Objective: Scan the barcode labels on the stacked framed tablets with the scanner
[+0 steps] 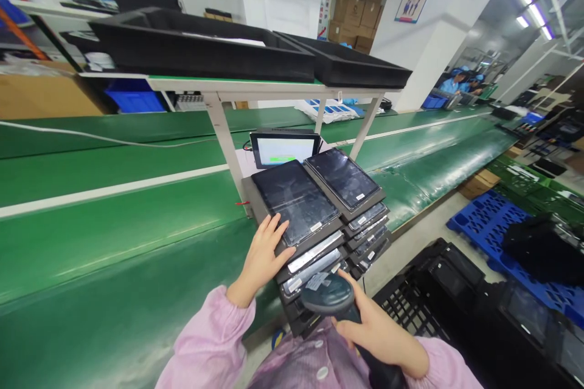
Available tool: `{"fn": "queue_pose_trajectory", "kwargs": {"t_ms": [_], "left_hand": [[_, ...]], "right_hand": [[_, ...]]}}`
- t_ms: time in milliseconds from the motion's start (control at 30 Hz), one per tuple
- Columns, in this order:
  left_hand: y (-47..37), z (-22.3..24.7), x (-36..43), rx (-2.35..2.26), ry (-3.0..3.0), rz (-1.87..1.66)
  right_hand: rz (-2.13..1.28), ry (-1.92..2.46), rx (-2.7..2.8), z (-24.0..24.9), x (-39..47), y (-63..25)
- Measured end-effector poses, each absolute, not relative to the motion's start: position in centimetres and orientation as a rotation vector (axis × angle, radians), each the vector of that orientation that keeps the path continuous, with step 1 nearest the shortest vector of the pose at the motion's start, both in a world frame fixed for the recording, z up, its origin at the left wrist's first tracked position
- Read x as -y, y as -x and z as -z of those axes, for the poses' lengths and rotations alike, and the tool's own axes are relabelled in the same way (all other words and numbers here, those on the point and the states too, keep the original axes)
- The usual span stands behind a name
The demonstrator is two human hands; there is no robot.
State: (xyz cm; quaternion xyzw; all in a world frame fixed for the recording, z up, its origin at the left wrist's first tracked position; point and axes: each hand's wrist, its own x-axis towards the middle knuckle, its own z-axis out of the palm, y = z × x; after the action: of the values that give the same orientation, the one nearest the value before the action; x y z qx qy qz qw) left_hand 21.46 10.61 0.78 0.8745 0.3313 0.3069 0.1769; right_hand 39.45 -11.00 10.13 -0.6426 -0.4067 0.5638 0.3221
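Observation:
My left hand point(265, 253) rests with its fingers spread on the lower left edge of a dark tablet point(296, 199), which tops a stack of tablets in black trays. A second stack stands against it on the right, topped by another dark tablet point(344, 176) with a white label. My right hand point(371, 322) is wrapped round the handle of a dark barcode scanner point(328, 293). The scanner's head is over the near side of the left stack, close to the labelled tablet edges.
Behind the stacks, a small lit monitor point(286, 150) stands under a white-legged shelf point(269, 93) carrying black trays point(205, 51). Green conveyor belts point(114, 219) run left and right. Black crates point(410, 310) and a blue pallet point(488, 225) are at the lower right.

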Motion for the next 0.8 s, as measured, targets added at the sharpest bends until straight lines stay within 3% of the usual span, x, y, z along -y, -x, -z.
{"fn": "queue_pose_trajectory", "kwargs": {"t_ms": [200,800], "left_hand": [[-21.5,-0.6,-10.8,-0.932,-2.498,-0.873],[-21.3,-0.2,-11.0,-0.905,-2.551,-0.900]], "right_hand": [[-1.263,1.836,0.972,-8.7,13.1,-42.9],[-1.232,1.891,1.113,-8.4,13.8,-45.2]]}}
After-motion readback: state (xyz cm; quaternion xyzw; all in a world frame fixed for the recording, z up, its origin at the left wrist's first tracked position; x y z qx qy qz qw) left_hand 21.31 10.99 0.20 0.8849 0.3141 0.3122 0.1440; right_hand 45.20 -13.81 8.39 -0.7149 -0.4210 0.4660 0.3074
